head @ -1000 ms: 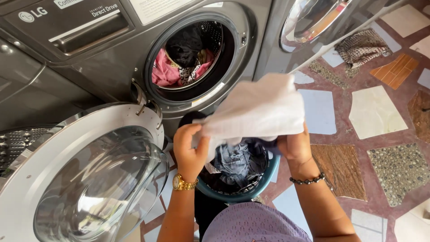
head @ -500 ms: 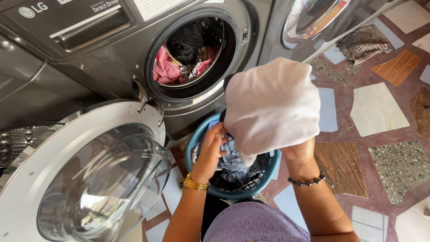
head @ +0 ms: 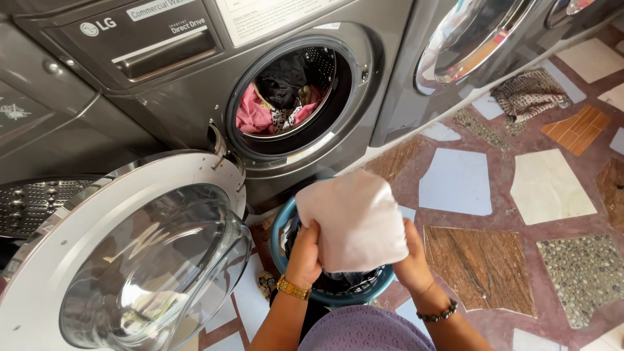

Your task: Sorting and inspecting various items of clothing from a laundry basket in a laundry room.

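Observation:
A white cloth (head: 354, 218) hangs over a round blue laundry basket (head: 279, 244) full of dark clothes. My left hand (head: 305, 253), with a gold watch on the wrist, grips the cloth's left lower edge. My right hand (head: 413, 257), with a dark bead bracelet, holds its right lower edge. Just beyond the basket stands a grey front-loading washing machine (head: 175, 97). Its drum opening (head: 292, 91) shows pink, black and patterned clothes inside.
The machine's round glass door (head: 130, 260) stands swung open at the lower left, close to my left arm. A second machine's door (head: 468, 36) is at the upper right. A patterned rag (head: 530, 94) lies on the mosaic stone floor (head: 552, 185).
The white cloth has come down from in front of the drum to just above the basket. My left hand has left the basket clothes and taken the cloth's edge again.

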